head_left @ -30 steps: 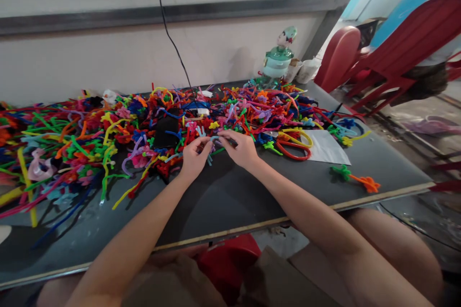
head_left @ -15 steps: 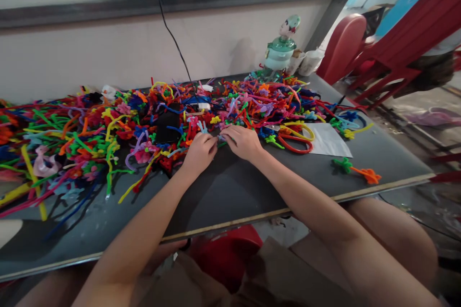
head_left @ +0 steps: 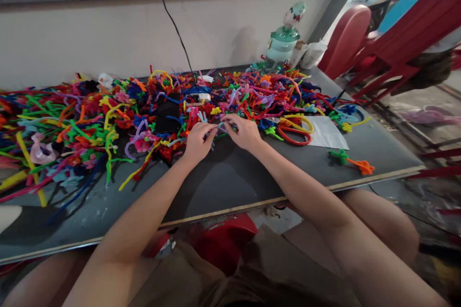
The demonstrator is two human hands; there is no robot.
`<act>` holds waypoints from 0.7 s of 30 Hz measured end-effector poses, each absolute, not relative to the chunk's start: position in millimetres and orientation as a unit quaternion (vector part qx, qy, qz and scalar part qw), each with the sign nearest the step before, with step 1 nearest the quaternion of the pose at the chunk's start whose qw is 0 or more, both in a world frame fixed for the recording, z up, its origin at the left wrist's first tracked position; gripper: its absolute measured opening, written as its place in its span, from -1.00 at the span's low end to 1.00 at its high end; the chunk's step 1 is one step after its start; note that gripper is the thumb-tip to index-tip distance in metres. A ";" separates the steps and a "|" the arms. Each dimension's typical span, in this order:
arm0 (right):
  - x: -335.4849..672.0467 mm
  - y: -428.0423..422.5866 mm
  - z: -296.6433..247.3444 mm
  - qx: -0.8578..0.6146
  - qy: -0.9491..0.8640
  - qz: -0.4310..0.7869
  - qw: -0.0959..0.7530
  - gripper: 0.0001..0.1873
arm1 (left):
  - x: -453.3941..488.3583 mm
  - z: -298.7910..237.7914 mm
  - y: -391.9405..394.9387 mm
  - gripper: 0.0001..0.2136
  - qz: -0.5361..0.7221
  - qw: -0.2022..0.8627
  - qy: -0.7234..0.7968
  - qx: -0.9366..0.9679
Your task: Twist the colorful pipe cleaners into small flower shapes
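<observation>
A big heap of pipe cleaners [head_left: 108, 115] in many colours covers the back and left of a dark table [head_left: 230, 187]. At the heap's front edge my left hand [head_left: 196, 141] and my right hand [head_left: 245, 131] meet, fingers pinched on a small light-blue pipe cleaner piece [head_left: 218, 129] held between them. A black flat object [head_left: 166, 117] lies in the heap just left of my left hand. Red-handled scissors [head_left: 293, 136] rest right of my right hand.
A white sheet [head_left: 326, 133] lies beside the scissors. A green and orange flower-shaped piece [head_left: 351, 160] sits near the right front edge. A green bottle with a figurine top [head_left: 283, 42] and cups stand at the back. Red plastic chairs [head_left: 396, 33] stand to the right. A black cable [head_left: 173, 18] hangs down the wall.
Both hands have come closer together on the small piece at the heap's edge. The view has tilted slightly, so everything sits a little higher in the picture.
</observation>
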State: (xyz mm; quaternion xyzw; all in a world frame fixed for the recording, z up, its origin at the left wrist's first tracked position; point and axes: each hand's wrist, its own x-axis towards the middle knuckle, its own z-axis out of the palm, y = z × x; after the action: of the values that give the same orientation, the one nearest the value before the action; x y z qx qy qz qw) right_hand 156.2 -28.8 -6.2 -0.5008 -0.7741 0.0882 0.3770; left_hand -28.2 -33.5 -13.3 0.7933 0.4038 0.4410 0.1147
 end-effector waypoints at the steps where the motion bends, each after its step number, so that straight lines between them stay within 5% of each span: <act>1: 156.0 -29.0 -5.9 -0.506 -0.771 0.098 0.375 -0.75 | -28.1 -12.8 -33.9 -0.76 0.442 0.116 0.405 0.792; 21: 152.2 -27.4 -12.5 -0.481 -0.769 0.130 0.400 -0.84 | -28.8 -18.8 -32.7 -0.81 0.444 0.092 0.360 0.815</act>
State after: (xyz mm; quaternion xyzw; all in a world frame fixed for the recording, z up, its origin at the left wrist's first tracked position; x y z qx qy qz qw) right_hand 152.2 -27.4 -12.5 -0.4807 -0.7691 0.1304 0.4004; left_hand -28.8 -32.7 -18.8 0.8149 0.3604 0.4445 0.0924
